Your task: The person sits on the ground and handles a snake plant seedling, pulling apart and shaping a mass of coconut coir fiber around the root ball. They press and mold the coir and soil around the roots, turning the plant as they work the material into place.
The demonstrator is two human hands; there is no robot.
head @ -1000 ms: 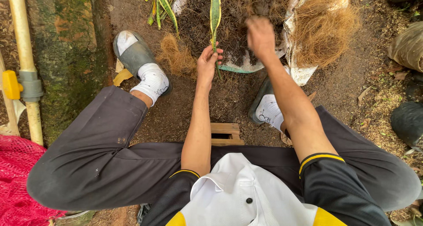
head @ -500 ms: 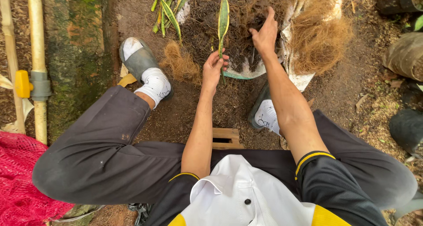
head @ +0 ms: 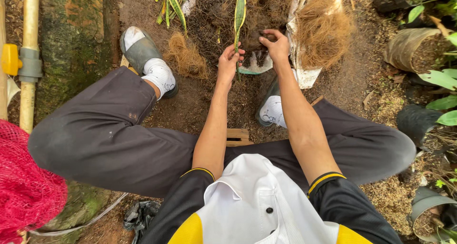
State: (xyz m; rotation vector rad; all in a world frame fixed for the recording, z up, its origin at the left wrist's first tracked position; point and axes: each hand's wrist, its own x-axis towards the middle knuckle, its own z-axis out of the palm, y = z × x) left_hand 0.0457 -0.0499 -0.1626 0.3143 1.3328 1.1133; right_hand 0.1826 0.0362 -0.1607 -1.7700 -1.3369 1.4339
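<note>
My left hand (head: 230, 60) grips the base of an upright yellow-edged green leaf cutting (head: 239, 13), held over a pile of dark soil (head: 223, 15). Close to its right, my right hand (head: 276, 45) holds a pinch of dark soil in closed fingers next to the cutting's base. A green and white bag or pot rim (head: 257, 68) shows just below both hands. More leaf cuttings (head: 171, 1) lie at the top left of the soil.
Brown coconut fibre (head: 323, 27) lies on a white sack to the right. Black pots with plants (head: 419, 49) stand at the right edge. A bamboo pole with a yellow clip (head: 26, 58) and red netting (head: 26, 187) are at the left. I sit on a wooden stool (head: 238, 137).
My right hand has drawn back from the soil pile toward the cutting, with soil in its fingers. The left hand kept hold of the cutting and shifted slightly.
</note>
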